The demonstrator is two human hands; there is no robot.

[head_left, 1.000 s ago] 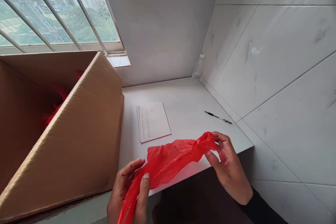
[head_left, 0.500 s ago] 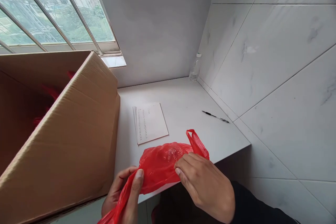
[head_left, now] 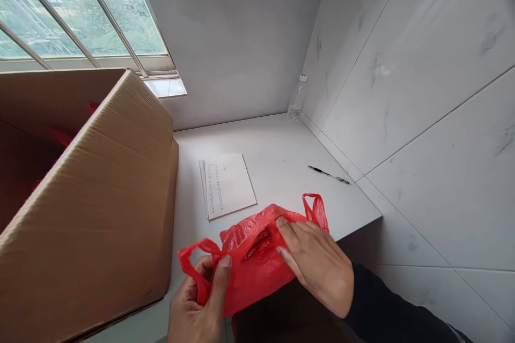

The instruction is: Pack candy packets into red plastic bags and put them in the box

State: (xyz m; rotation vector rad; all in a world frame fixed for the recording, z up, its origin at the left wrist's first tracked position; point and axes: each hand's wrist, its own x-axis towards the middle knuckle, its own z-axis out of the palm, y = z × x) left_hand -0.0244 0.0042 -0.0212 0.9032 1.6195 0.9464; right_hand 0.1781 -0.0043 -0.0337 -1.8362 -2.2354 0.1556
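Head view: left hand (head_left: 200,305) pinches red bag (head_left: 246,244); right hand (head_left: 317,262) seemingly grips it.

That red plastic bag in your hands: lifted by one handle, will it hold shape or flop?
Likely floppy: the thin red plastic bag is crumpled and droops over the white counter edge between left hand and right hand. Probably very light: it looks flat and empty. The glossy film may slip, so a pinch at a handle loop seems safest.

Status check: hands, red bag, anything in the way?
Left hand pinches handle of red bag; right hand flat on it. Bag crumpled at counter edge. Cardboard box close left.
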